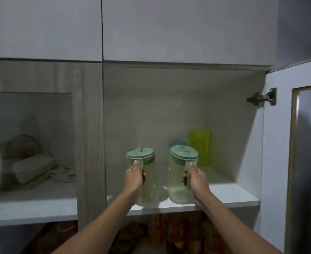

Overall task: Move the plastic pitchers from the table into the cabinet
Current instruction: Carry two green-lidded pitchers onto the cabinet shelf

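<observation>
Two clear plastic pitchers with green lids stand upright at the front of the open cabinet's white shelf (233,197). My left hand (134,177) is wrapped around the handle of the left pitcher (148,182), thumb up near the lid. My right hand (196,178) grips the handle of the right pitcher (178,180) the same way. Whether the pitcher bottoms touch the shelf or hover just above its front edge I cannot tell.
A yellow-green container (200,145) and a teal lid (176,143) stand behind the right pitcher. The cabinet door (295,143) hangs open on the right with its hinge (262,97). A glass-fronted compartment on the left holds dishes (28,165). Packets fill the lower shelf (178,233).
</observation>
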